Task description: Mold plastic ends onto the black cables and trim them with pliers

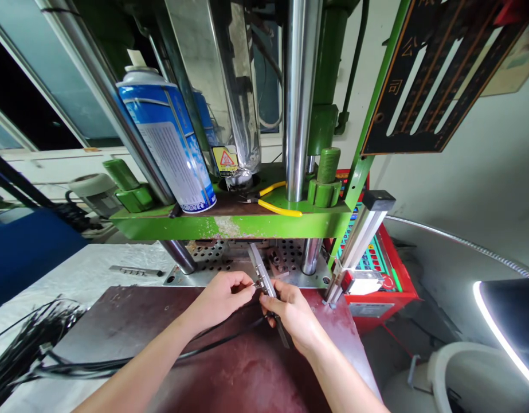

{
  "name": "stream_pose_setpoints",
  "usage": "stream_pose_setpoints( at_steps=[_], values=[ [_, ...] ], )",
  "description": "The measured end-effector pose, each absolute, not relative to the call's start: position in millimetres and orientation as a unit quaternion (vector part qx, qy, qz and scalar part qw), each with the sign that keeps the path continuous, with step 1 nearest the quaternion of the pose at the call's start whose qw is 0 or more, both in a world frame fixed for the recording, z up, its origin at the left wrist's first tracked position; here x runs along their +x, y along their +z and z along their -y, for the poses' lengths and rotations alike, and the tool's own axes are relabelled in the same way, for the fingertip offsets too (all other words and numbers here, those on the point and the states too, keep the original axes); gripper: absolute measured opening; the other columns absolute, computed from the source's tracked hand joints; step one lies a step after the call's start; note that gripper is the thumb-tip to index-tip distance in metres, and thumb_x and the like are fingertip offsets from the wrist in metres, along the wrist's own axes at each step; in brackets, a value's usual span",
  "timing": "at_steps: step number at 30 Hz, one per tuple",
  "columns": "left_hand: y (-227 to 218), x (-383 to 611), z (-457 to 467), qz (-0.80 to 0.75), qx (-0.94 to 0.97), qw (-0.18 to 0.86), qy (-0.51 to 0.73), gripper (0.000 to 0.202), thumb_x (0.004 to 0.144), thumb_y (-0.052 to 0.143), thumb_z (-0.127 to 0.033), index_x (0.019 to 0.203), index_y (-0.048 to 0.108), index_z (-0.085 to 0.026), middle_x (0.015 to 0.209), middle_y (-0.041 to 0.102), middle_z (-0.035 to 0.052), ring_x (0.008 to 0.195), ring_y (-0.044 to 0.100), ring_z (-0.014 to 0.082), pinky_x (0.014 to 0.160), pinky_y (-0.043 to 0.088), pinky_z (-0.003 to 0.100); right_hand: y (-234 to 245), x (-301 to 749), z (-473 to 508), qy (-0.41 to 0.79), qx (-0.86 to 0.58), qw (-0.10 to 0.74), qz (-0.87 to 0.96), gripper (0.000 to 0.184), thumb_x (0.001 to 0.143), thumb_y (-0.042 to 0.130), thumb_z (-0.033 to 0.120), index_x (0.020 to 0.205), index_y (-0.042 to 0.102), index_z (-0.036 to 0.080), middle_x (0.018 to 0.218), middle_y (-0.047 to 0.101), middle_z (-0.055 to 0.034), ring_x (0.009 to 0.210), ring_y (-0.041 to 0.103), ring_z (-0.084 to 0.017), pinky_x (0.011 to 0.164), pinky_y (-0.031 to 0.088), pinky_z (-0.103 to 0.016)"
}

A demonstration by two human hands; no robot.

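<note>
My left hand (223, 298) is closed in a pinch on the end of a thin black cable (212, 343), pressing it against a long metal mould strip (261, 269). My right hand (290, 312) is wrapped round the near end of that strip, which runs from the hands back under the green press platform (230, 222). Both hands rest over a dark red work plate (247, 373). The cable trails left across the plate towards my left arm.
A bundle of black cables (27, 344) lies at the left on white cloth. A blue spray can (169, 137) and yellow-handled pliers (275, 206) sit on the platform between steel columns (301, 97). A red control box (376, 269) stands at the right.
</note>
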State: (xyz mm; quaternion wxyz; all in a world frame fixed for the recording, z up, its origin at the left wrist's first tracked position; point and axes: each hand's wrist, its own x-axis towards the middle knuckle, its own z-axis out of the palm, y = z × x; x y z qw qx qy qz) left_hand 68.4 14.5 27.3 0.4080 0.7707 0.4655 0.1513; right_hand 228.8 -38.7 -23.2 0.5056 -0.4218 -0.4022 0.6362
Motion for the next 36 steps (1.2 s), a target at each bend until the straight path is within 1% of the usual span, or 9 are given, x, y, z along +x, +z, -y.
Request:
stream_pose_setpoints(
  at_steps=[4,11,16,23,26,28,30,34,36],
  values=[
    [27,69,-16,-0.467,0.771,0.413,0.130,0.028,0.093,0.059,-0.035,0.073,0.063,-0.016,0.054,0.052,-0.0080,0.049,0.050,0.0108,0.054,0.041,0.026,-23,229,39,0.636,-0.423,0.504,0.404,0.028,0.070,0.065,0.035,0.088,0.058,0.014,0.059,0.049,0.0065,0.049,0.041,-0.008,0.046,0.034,-0.022],
    [27,67,-21,-0.453,0.764,0.445,0.118,0.034,0.093,0.059,-0.038,0.067,0.060,-0.016,0.054,0.056,-0.0076,0.049,0.054,0.0106,0.055,0.046,0.026,-22,230,39,0.639,-0.415,0.501,0.410,0.029,0.070,0.065,0.035,0.089,0.059,0.014,0.060,0.050,0.0058,0.051,0.041,-0.008,0.046,0.035,-0.022],
    [25,68,-24,-0.459,0.745,0.472,0.111,0.035,0.094,0.058,-0.040,0.068,0.060,-0.016,0.050,0.053,-0.0089,0.044,0.051,0.0096,0.051,0.046,0.025,-22,229,39,0.632,-0.416,0.498,0.423,0.028,0.072,0.064,0.036,0.089,0.059,0.015,0.060,0.049,0.0058,0.051,0.041,-0.009,0.046,0.035,-0.023],
    [27,75,-19,-0.489,0.722,0.477,0.111,0.037,0.093,0.058,-0.041,0.065,0.058,-0.017,0.050,0.052,-0.0092,0.043,0.051,0.0093,0.051,0.046,0.025,-28,227,41,0.588,-0.445,0.496,0.457,0.018,0.078,0.060,0.028,0.092,0.061,0.017,0.062,0.050,0.0059,0.048,0.041,-0.009,0.045,0.032,-0.023],
    [28,77,-18,-0.487,0.722,0.478,0.114,0.036,0.093,0.059,-0.041,0.065,0.058,-0.017,0.051,0.053,-0.0089,0.045,0.052,0.0099,0.053,0.046,0.026,-28,228,41,0.563,-0.453,0.502,0.475,0.011,0.080,0.060,0.025,0.089,0.063,0.018,0.063,0.050,0.0060,0.051,0.041,-0.009,0.047,0.032,-0.023],
    [29,74,-20,-0.476,0.723,0.489,0.107,0.035,0.092,0.060,-0.040,0.066,0.059,-0.016,0.053,0.056,-0.0075,0.048,0.054,0.0107,0.054,0.046,0.026,-27,229,40,0.558,-0.453,0.500,0.483,0.010,0.080,0.061,0.025,0.087,0.064,0.019,0.064,0.050,0.0059,0.052,0.042,-0.009,0.048,0.032,-0.022],
    [32,69,-23,-0.461,0.725,0.502,0.099,0.032,0.092,0.061,-0.039,0.070,0.062,-0.016,0.060,0.061,-0.0050,0.054,0.058,0.0120,0.055,0.046,0.027,-26,229,39,0.564,-0.456,0.492,0.481,0.013,0.080,0.062,0.028,0.088,0.065,0.018,0.063,0.051,0.0057,0.051,0.041,-0.009,0.047,0.033,-0.023],
    [40,58,-30,-0.446,0.730,0.503,0.120,0.023,0.091,0.061,-0.036,0.081,0.067,-0.015,0.071,0.065,-0.0022,0.066,0.061,0.0145,0.067,0.047,0.031,-28,229,38,0.567,-0.486,0.479,0.461,0.028,0.082,0.061,0.044,0.087,0.062,0.016,0.056,0.049,0.0060,0.045,0.038,-0.009,0.044,0.030,-0.023],
    [41,55,-32,-0.449,0.726,0.505,0.130,0.023,0.091,0.059,-0.036,0.085,0.067,-0.015,0.075,0.066,-0.0009,0.068,0.061,0.0147,0.069,0.047,0.032,-29,228,37,0.557,-0.501,0.479,0.457,0.029,0.083,0.061,0.045,0.085,0.061,0.016,0.053,0.047,0.0066,0.045,0.037,-0.009,0.044,0.029,-0.024]
  ],
)
